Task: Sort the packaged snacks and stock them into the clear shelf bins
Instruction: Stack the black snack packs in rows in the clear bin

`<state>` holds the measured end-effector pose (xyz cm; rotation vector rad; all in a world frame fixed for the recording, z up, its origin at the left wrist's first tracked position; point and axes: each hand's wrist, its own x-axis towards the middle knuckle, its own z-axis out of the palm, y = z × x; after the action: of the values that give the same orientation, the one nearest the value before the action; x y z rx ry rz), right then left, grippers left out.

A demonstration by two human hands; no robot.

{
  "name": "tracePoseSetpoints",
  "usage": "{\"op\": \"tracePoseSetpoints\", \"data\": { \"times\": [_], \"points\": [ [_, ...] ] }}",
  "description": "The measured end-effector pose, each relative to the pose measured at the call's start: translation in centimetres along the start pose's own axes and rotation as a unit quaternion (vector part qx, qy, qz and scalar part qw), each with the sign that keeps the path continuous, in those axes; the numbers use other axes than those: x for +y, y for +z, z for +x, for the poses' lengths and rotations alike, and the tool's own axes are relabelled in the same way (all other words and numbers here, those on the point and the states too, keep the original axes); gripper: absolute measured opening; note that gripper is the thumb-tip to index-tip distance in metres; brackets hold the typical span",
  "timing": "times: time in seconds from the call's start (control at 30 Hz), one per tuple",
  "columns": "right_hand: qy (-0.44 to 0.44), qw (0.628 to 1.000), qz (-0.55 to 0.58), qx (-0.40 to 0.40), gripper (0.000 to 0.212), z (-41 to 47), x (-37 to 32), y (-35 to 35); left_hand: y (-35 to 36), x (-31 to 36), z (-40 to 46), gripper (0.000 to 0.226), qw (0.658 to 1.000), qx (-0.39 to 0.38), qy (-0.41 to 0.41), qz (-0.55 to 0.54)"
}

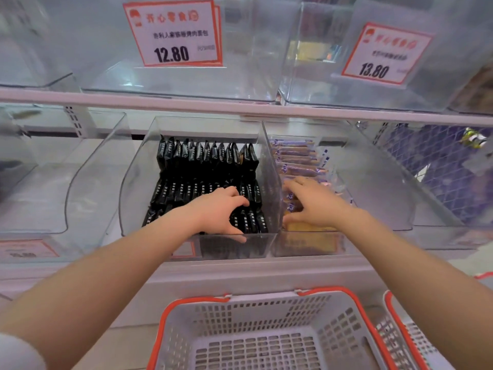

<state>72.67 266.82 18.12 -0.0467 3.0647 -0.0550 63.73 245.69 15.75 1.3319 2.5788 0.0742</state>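
Observation:
A clear shelf bin [133,182] at the middle holds rows of black snack packets [205,161] standing on edge. My left hand [218,206] reaches into it, fingers curled over the front row of black packets. The neighbouring clear bin [373,198] to the right holds clear-wrapped tan snack packets with purple print [296,158]. My right hand [312,201] lies on top of those packets near the bin's front, fingers spread and thumb down at a tan packet; whether it grips one is unclear.
A grey basket with orange rim [266,329] stands below the shelf, nothing visible in it; a second one [400,340] shows at the right. Clear bins on the upper shelf carry price tags 12.80 [173,33] and 13.80 [384,54]. Further clear bins [40,198] sit at the left.

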Motion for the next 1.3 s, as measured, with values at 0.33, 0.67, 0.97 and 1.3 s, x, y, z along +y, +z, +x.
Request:
{"op": "tracePoseSetpoints", "data": {
  "times": [0.33, 0.67, 0.97, 1.3],
  "points": [
    [0.020, 0.992, 0.090, 0.090, 0.060, -2.1, 0.9, 0.4, -1.8, 1.3, -0.5, 0.059, 0.997, 0.026, -0.009, -0.070],
    [0.281, 0.896, 0.300, 0.167, 0.031, -2.5, 6.9, 0.5, -7.7, 10.7, 4.8, 0.031, 0.968, 0.119, 0.076, 0.206],
    [0.296, 0.817, 0.462, 0.176, 0.016, -2.0, 7.6, 0.4, -8.3, 10.9, 8.0, 0.019, 0.963, -0.015, -0.016, 0.268],
    [0.241, 0.837, 0.478, 0.113, 0.012, -5.2, 8.1, 0.1, -6.5, 10.9, 5.9, 0.022, 0.940, 0.020, 0.040, 0.339]
  ]
}}
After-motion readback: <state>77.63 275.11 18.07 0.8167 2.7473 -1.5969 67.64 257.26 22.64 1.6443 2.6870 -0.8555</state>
